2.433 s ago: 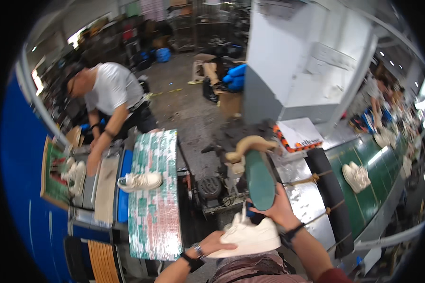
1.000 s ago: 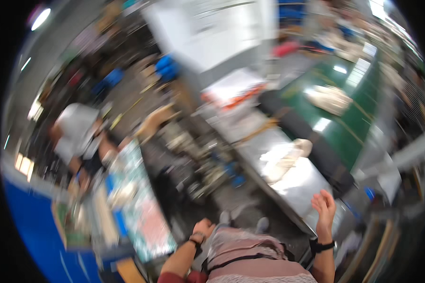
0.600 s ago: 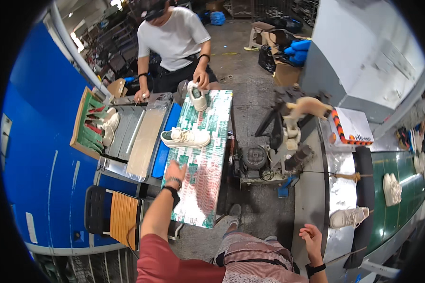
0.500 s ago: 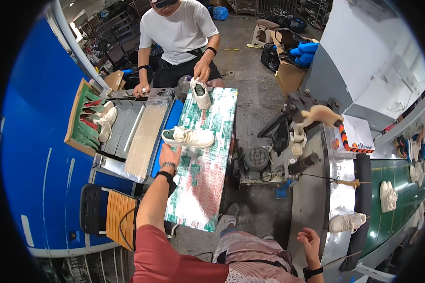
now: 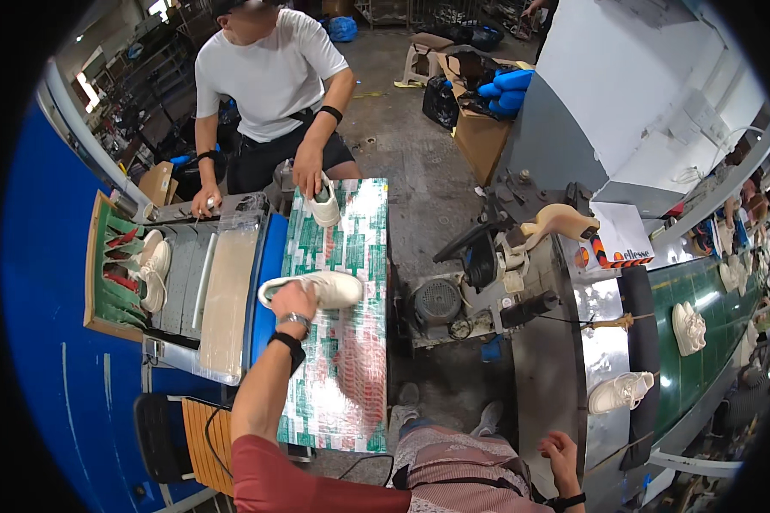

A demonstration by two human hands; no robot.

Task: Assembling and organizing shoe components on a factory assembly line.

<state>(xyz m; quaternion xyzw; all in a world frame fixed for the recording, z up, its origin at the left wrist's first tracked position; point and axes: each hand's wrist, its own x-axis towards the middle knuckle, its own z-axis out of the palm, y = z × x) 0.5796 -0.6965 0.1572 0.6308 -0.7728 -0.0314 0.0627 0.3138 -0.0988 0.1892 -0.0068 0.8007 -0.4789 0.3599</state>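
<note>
My left hand [image 5: 293,302] is closed over the heel end of a white sneaker [image 5: 340,289], which lies lengthwise across a table covered in green, white and red printed wrap [image 5: 312,419]. Part of the shoe is hidden behind my fingers. My right hand [image 5: 559,459] hangs low at the right with loosely bent fingers and nothing in it. It is nearest to another white sneaker [image 5: 618,393] on a metal ledge. Across the table, a co-worker's hand [image 5: 308,167] holds a second sneaker [image 5: 324,203] at the table's far end.
Left of the table, a conveyor [image 5: 231,299] carries a wood-framed rack [image 5: 103,274] with white shoes beside it. A motor [image 5: 437,301] and machine stand right of the table. Further right, a green belt [image 5: 663,376] bears more shoes. A folding chair [image 5: 167,436] stands lower left.
My left hand has gone from beside the near sneaker to closing over its heel end. My right hand's fingers have curled more. The view has shifted, and the co-worker still holds the other sneaker.
</note>
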